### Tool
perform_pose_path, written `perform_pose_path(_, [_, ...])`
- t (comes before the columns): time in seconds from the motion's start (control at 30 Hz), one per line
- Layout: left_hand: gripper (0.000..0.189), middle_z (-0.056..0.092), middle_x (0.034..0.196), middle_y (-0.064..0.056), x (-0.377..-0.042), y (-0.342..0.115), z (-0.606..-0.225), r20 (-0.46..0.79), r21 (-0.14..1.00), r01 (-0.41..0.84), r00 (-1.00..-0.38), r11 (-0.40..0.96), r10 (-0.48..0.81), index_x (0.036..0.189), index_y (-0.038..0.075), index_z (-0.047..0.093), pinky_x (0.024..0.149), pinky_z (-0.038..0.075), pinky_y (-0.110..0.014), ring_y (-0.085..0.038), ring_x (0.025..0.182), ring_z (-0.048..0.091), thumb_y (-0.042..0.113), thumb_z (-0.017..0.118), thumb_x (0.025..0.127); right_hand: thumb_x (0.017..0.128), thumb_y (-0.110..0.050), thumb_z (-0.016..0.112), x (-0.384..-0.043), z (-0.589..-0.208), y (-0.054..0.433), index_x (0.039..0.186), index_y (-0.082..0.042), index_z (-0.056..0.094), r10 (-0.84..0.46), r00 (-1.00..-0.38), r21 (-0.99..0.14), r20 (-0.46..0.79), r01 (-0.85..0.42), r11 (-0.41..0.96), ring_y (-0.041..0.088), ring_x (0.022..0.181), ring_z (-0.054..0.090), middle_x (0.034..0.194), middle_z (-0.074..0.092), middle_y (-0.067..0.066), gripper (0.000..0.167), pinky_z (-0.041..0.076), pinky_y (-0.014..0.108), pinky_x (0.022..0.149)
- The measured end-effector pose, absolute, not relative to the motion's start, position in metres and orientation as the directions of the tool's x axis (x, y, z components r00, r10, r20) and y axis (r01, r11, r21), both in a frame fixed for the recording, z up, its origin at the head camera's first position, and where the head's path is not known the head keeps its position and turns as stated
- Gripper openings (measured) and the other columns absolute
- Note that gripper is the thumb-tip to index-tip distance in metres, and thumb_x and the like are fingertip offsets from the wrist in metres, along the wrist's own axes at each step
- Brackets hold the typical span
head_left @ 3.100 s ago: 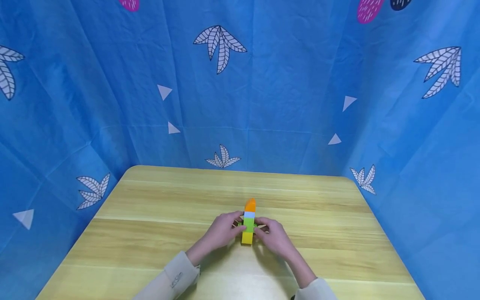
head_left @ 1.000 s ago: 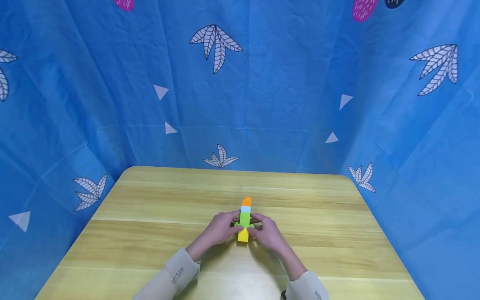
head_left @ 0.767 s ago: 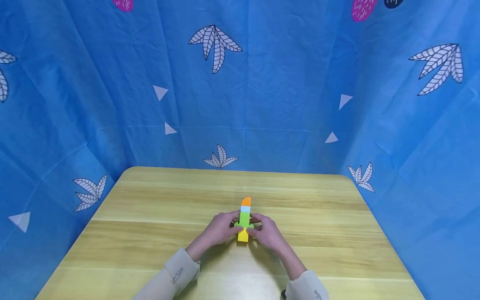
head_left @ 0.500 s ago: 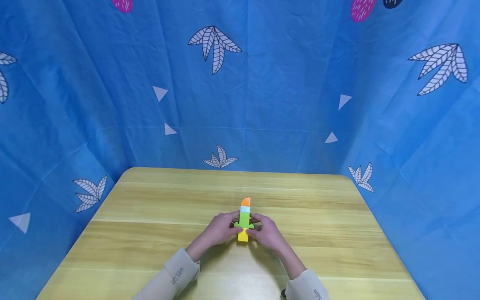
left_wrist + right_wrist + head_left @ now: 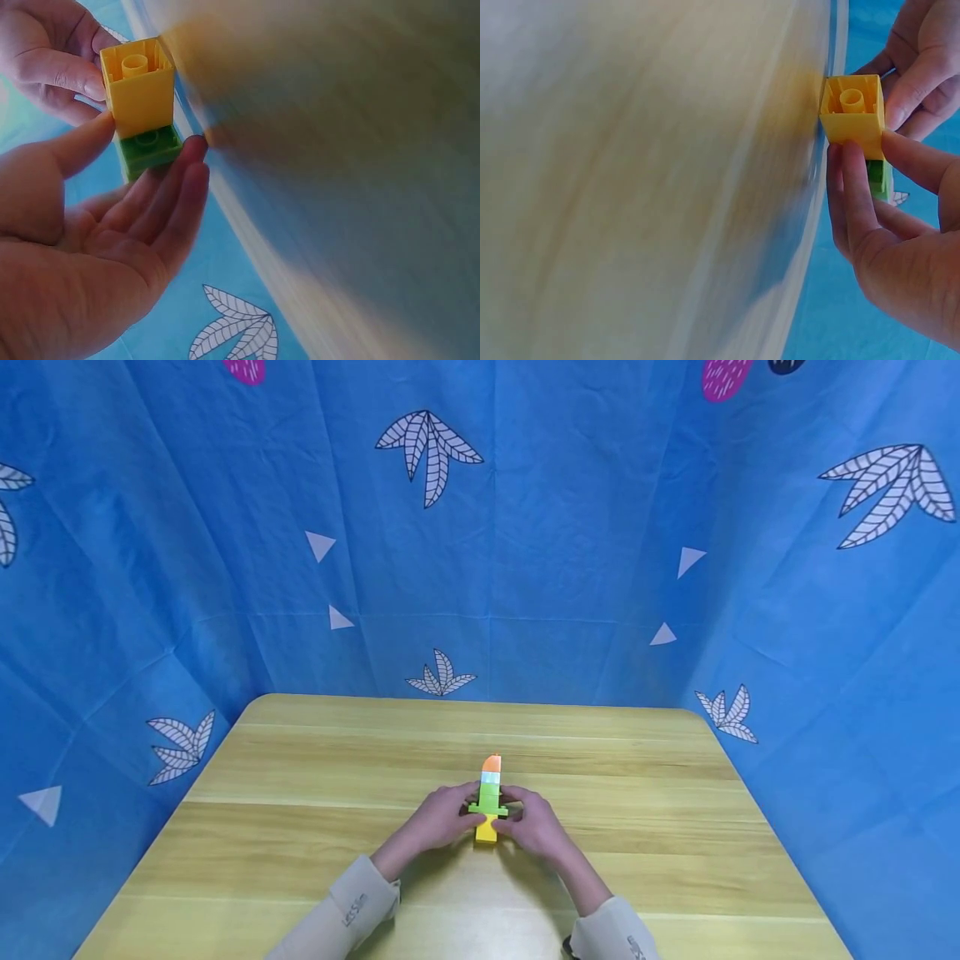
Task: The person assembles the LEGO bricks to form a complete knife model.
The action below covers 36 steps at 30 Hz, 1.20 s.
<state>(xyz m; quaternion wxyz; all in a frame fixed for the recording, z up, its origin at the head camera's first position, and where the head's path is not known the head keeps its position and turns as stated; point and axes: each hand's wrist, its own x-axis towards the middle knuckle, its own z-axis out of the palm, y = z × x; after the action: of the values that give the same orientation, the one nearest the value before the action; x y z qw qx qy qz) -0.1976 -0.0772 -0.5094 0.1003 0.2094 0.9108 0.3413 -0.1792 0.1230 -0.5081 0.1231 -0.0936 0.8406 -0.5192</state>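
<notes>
A narrow toy-brick stack (image 5: 489, 797) is held between both hands at mid-table in the head view. From its near end it runs yellow, green with short green pieces jutting out sideways, pale blue, then a curved orange brick (image 5: 491, 764). My left hand (image 5: 440, 817) grips it from the left, thumb against the yellow brick (image 5: 487, 833). From the right, my right hand (image 5: 542, 828) pinches it, its thumb also on the yellow brick. Both wrist views show the hollow underside of this yellow brick (image 5: 142, 97), with a green piece (image 5: 876, 177) behind it.
A light wood-grain table (image 5: 315, 760) with rounded far corners lies under the hands. Blue curtain (image 5: 570, 527) printed with white leaves and triangles hangs behind it and along both sides. Pale sleeves (image 5: 358, 902) cover the forearms.
Since the oldest frame, both hands and the stack have shifted slightly left, and the thumbs have moved from the green part down to the yellow brick. Over the last second the hands have hardly moved.
</notes>
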Motion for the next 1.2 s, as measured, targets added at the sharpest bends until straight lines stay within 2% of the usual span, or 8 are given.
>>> perform_pose_path(0.37, [0.047, 0.073, 0.124, -0.012, -0.2, -0.0775, -0.5119, -0.036, 0.669, 0.328, -0.882, 0.667, 0.47, 0.143, 0.009, 0.058, 0.092, 0.059, -0.044, -0.024, 0.105, 0.069, 0.022, 0.07, 0.099, 0.089, 0.0, 0.075, -0.1792, -0.5065, 0.1223, 0.145, 0.006, 0.052, -0.287, -0.952, -0.899, -0.105, -0.032, 0.436, 0.021, 0.089, 0.068, 0.135, 0.061, 0.026, 0.06, 0.061, 0.036, 0.072])
perform_pose_path(0.6, [0.04, 0.072, 0.124, -0.011, -0.201, -0.0765, -0.514, -0.03, 0.673, 0.333, -0.88, 0.66, 0.474, 0.139, 0.009, 0.062, 0.095, 0.058, -0.045, -0.026, 0.111, 0.069, 0.021, 0.068, 0.1, 0.09, 0.0, 0.074, -0.1795, -0.5071, 0.1221, 0.144, 0.007, 0.053, -0.29, -0.951, -0.905, -0.104, -0.031, 0.425, 0.022, 0.091, 0.069, 0.134, 0.061, 0.026, 0.058, 0.062, 0.036, 0.072])
perform_pose_path(0.8, [0.038, 0.07, 0.13, -0.012, -0.2021, -0.0767, -0.5145, -0.038, 0.683, 0.326, -0.878, 0.654, 0.477, 0.138, 0.009, 0.062, 0.101, 0.056, -0.048, -0.029, 0.118, 0.067, 0.02, 0.067, 0.101, 0.091, 0.001, 0.073, -0.1801, -0.5091, 0.1213, 0.142, 0.007, 0.055, -0.3, -0.949, -0.902, -0.095, -0.045, 0.429, 0.03, 0.099, 0.071, 0.132, 0.062, 0.027, 0.055, 0.063, 0.037, 0.078])
perform_pose_path(0.97, [0.036, 0.071, 0.129, -0.011, -0.2031, -0.0768, -0.515, -0.048, 0.683, 0.322, -0.875, 0.655, 0.481, 0.136, 0.01, 0.063, 0.1, 0.056, -0.048, -0.027, 0.117, 0.067, 0.02, 0.067, 0.102, 0.091, 0.0, 0.074, -0.1807, -0.5091, 0.121, 0.141, 0.007, 0.056, -0.3, -0.95, -0.893, -0.091, -0.055, 0.446, 0.032, 0.101, 0.071, 0.132, 0.063, 0.027, 0.054, 0.063, 0.038, 0.082])
perform_pose_path(1.2, [0.034, 0.072, 0.126, -0.01, -0.2046, -0.0769, -0.5157, -0.042, 0.67, 0.338, -0.871, 0.661, 0.489, 0.134, 0.01, 0.064, 0.099, 0.057, -0.046, -0.026, 0.116, 0.068, 0.019, 0.066, 0.102, 0.092, -0.002, 0.073, -0.1816, -0.5062, 0.1206, 0.14, 0.007, 0.057, -0.298, -0.949, -0.888, -0.097, -0.052, 0.456, 0.03, 0.099, 0.07, 0.133, 0.063, 0.027, 0.051, 0.063, 0.038, 0.082])
